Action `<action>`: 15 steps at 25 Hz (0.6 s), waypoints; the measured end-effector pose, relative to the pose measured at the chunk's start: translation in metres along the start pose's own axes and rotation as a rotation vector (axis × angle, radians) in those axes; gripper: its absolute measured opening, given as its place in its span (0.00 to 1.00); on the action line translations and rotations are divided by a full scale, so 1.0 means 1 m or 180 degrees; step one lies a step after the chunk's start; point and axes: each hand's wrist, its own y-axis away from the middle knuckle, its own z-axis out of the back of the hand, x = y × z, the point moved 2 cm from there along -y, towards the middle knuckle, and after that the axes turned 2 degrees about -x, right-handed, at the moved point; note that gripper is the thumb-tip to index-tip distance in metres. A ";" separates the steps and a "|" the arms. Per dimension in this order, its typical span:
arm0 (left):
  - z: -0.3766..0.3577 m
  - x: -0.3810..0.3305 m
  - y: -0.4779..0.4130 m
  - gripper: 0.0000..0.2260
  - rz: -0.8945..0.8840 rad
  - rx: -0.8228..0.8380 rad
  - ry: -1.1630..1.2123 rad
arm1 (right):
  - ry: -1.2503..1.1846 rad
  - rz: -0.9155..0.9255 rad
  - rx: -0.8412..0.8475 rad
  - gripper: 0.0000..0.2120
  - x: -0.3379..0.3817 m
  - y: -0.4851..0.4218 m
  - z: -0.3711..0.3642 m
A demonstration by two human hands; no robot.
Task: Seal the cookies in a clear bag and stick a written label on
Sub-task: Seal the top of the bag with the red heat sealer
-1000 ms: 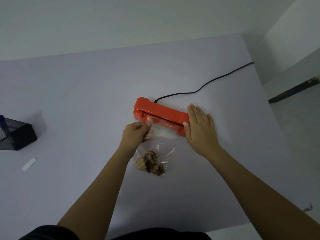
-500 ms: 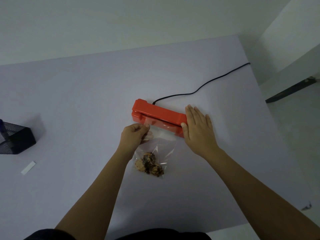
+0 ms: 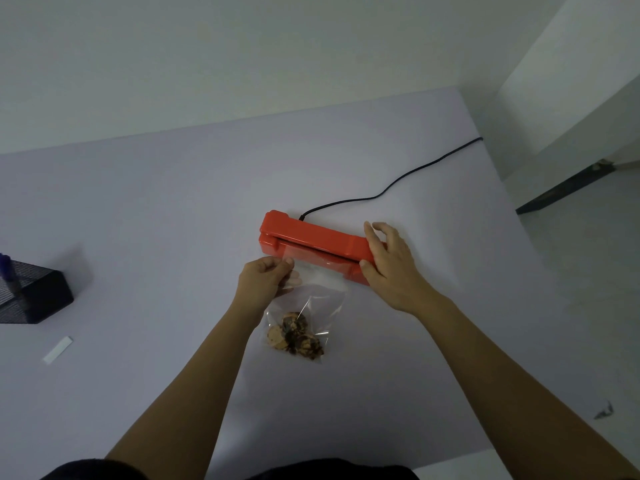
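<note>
A clear plastic bag (image 3: 320,299) lies on the white table (image 3: 156,209) with several chocolate-chip cookies (image 3: 294,336) at its near end. Its open top reaches into the slot of an orange heat sealer (image 3: 311,239). My left hand (image 3: 266,280) pinches the bag's left top corner just in front of the sealer. My right hand (image 3: 389,263) grips the sealer's right end, thumb in front, fingers curled over the top. A white label strip (image 3: 58,349) lies on the table at the left.
A black mesh pen holder (image 3: 33,296) with a blue pen (image 3: 5,266) stands at the far left edge. The sealer's black cord (image 3: 391,188) runs back and right off the table. The table's right edge drops to the floor.
My right hand has gone from lying flat at the sealer's right end to curling around it. The left hand keeps its pinch on the bag.
</note>
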 end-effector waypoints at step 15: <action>0.002 0.001 0.000 0.09 -0.0051 -0.0130 -0.0208 | -0.2513 0.0266 -0.1084 0.39 0.066 -0.001 0.053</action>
